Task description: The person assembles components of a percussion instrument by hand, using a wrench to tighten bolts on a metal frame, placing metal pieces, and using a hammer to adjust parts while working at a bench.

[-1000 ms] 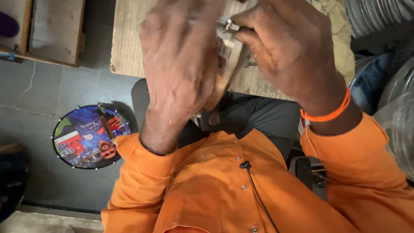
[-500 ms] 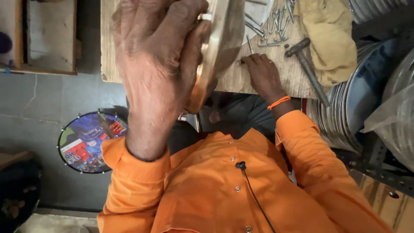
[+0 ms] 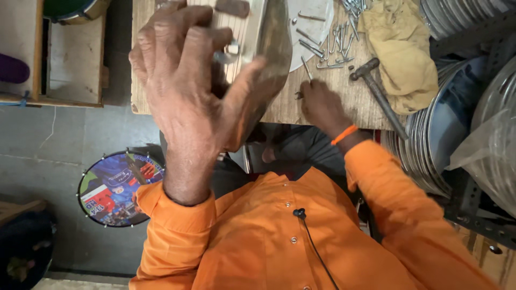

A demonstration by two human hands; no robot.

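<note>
Metal drum shell gripped by left hand; right hand fingers pinch a bolt.

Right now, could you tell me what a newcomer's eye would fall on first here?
The left hand fills the upper middle, raised close to the camera and gripping a curved metal piece. Beyond it, the right hand rests on the wooden bench among scattered bolts, with a hammer and a yellow rag to its right.
</note>
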